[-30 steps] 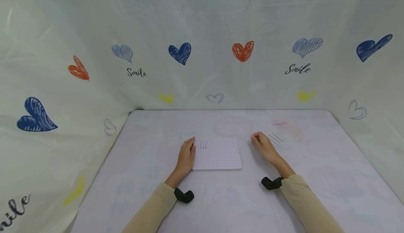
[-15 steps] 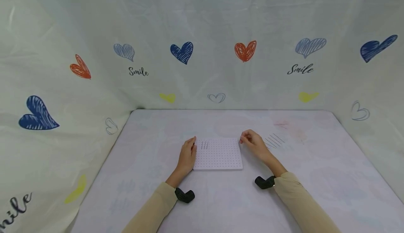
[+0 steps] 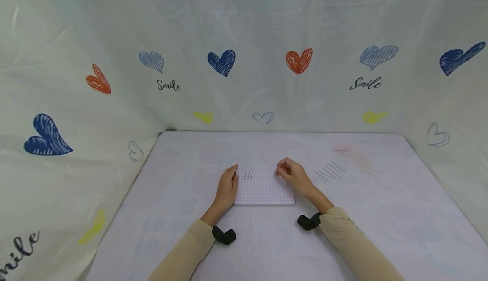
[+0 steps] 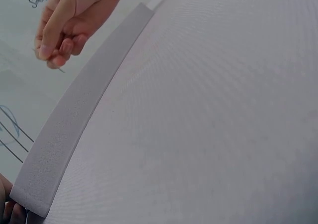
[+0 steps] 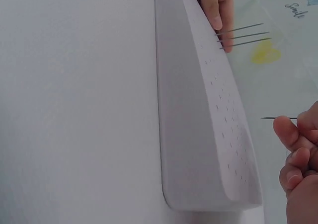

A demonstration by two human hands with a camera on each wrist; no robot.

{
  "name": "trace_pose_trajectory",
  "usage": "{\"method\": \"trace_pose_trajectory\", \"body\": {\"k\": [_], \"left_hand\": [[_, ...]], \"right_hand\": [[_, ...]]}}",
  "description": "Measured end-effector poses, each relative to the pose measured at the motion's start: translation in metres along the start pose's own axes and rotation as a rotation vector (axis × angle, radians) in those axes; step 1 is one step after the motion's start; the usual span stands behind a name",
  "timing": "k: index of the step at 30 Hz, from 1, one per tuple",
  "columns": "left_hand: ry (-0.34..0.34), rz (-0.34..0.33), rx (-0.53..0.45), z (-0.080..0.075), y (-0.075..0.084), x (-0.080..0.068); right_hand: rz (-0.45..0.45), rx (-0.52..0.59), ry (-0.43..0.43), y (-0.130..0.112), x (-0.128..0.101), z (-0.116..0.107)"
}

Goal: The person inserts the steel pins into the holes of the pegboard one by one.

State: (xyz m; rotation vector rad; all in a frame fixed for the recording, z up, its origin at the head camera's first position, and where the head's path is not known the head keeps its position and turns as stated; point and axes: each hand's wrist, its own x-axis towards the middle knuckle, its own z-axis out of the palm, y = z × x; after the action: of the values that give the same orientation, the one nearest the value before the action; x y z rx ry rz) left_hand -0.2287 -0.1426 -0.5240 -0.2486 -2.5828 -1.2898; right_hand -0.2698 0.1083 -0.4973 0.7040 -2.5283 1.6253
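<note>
Pinching, R hand (image 3: 295,177): thumb & finger hold 1 pin (image 5: 268,118), over R part of board (image 3: 264,192).
L hand (image 3: 226,188): fingers abt straight, on board's L edge.
Pin risk: cd slip b/c it's thin.
Board risk: cd slide if L hand lifts.
Pin: dark, skinny, abt upright.
Board: white, tiny holes, on table (image 3: 213,154), 3 pins (image 5: 244,37) up.

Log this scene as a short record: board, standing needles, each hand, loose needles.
Board: white rectangular perforated board, flat on a pale, faintly patterned table
Standing: three thin dark needles in holes near its far left corner
Left hand: touching its left edge
Right hand: pinching another thin dark needle, tip clear of the board
Loose: several more needles lying right of the board
</note>
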Motion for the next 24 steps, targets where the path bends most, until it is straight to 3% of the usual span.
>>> {"method": "trace_pose_trajectory", "body": {"k": [10, 24], "left_hand": [[0.005, -0.004, 0.004, 0.001, 0.001, 0.003], [0.01, -0.008, 0.011, 0.001, -0.002, 0.0]], "right_hand": [[-0.067, 0.004, 0.027, -0.008, 0.008, 0.022], [-0.047, -0.006, 0.009, -0.013, 0.012, 0.043]]}}
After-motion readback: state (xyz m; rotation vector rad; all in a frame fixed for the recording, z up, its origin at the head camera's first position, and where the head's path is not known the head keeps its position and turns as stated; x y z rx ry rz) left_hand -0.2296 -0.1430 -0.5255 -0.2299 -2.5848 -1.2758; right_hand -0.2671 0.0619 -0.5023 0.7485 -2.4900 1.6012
